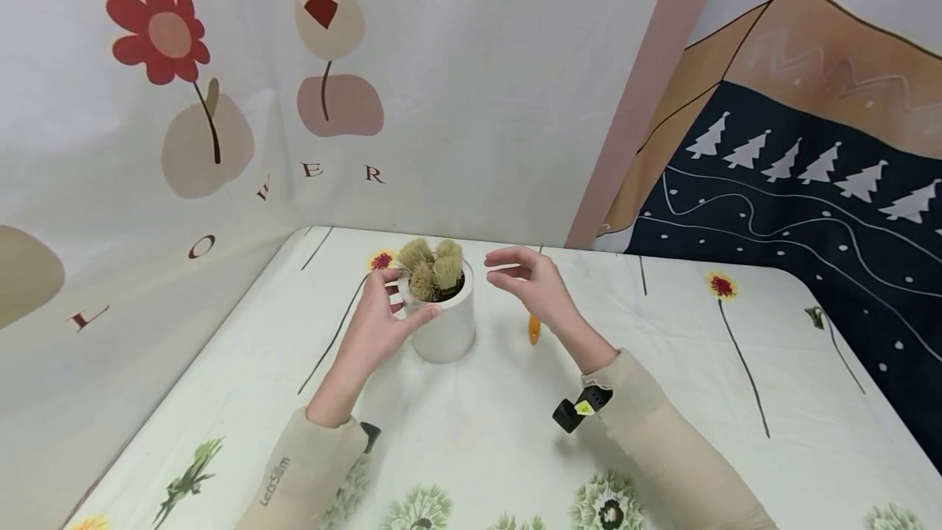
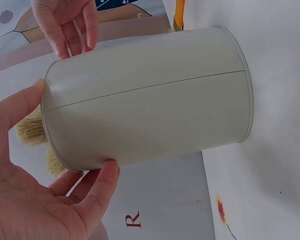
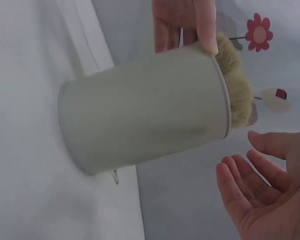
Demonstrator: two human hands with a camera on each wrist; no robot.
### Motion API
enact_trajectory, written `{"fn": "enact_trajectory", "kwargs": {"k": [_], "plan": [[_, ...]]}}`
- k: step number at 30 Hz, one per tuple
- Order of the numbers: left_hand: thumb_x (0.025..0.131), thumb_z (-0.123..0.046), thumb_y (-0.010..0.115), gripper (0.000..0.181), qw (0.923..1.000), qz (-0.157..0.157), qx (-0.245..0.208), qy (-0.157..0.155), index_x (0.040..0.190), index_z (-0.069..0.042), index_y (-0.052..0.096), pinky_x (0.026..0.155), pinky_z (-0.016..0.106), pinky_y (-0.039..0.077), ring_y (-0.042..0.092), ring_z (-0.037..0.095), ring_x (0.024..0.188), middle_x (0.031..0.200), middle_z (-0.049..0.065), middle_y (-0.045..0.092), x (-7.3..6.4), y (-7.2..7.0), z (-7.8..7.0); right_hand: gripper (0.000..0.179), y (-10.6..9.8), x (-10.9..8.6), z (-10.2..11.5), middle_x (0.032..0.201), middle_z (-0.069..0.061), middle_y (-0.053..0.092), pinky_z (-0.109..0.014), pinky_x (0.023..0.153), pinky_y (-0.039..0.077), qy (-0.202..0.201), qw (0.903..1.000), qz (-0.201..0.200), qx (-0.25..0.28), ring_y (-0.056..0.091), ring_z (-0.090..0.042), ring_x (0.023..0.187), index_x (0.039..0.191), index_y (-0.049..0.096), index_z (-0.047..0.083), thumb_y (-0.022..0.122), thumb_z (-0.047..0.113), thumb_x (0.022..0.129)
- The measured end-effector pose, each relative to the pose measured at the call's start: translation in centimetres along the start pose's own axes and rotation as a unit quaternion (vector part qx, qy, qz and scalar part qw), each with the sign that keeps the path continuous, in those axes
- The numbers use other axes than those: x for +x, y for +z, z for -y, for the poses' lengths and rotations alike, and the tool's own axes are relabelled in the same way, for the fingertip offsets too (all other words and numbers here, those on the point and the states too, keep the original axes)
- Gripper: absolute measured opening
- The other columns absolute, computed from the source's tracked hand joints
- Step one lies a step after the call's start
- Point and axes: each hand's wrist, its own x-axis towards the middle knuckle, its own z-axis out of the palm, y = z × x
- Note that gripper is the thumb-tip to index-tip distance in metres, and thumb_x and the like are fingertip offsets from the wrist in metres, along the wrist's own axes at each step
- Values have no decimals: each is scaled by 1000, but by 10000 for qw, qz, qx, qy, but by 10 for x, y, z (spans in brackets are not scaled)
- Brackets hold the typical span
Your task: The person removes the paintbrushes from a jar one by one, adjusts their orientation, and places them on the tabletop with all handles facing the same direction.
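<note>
A white cylindrical container stands upright on the table, with several pale bristle brush heads showing above its rim. My left hand grips it near the top, thumb at the near side of the rim and fingers round the left side. In the left wrist view, the fingertips press against its smooth wall. To the right of the rim, my right hand hovers with relaxed, slightly bent fingers and nothing in them; the right wrist view has a gap between this hand and the container.
An orange handle lies on the table behind the right forearm, partly hidden by it. The white tablecloth has printed flowers. A white curtain hangs along the back and left, and a dark printed cloth at the right.
</note>
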Motion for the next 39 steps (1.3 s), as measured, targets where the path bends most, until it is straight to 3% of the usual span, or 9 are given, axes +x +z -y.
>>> {"fn": "enact_trajectory", "kwargs": {"k": [6, 21, 30, 39], "plan": [[89, -24, 76, 80, 10000, 13, -28, 23, 145, 2, 25, 116, 46, 44, 44, 36, 138, 151, 21, 34, 1, 0, 1, 32, 7, -1, 12, 125, -18, 67, -38, 95, 60, -231, 9995, 103, 183, 68, -31, 110, 124, 64, 2, 69, 10, 93], [89, -25, 76, 81, 10000, 16, 0, 51, 145, 3, 25, 115, 46, 45, 44, 37, 138, 151, 21, 35, 1, -1, 2, 33, 19, -1, 20, 124, -16, 67, -39, 96, 60, -188, 9991, 265, 254, 68, -30, 112, 127, 62, 5, 68, 11, 94], [89, -25, 76, 81, 9999, 27, -9, 103, 144, 3, 25, 115, 47, 45, 44, 38, 138, 151, 21, 34, 1, -1, 1, 38, 24, 0, 28, 124, -18, 66, -37, 93, 61, -267, 9987, 416, 82, 67, -32, 112, 131, 59, 3, 68, 10, 94], [89, -27, 76, 81, 9999, 22, 29, 131, 145, 3, 25, 115, 47, 45, 43, 37, 138, 152, 20, 33, 0, -1, 1, 35, 31, 0, 35, 111, -16, 70, -32, 87, 62, -324, 9984, 445, -131, 70, -28, 104, 125, 62, 4, 71, 9, 91]]}}
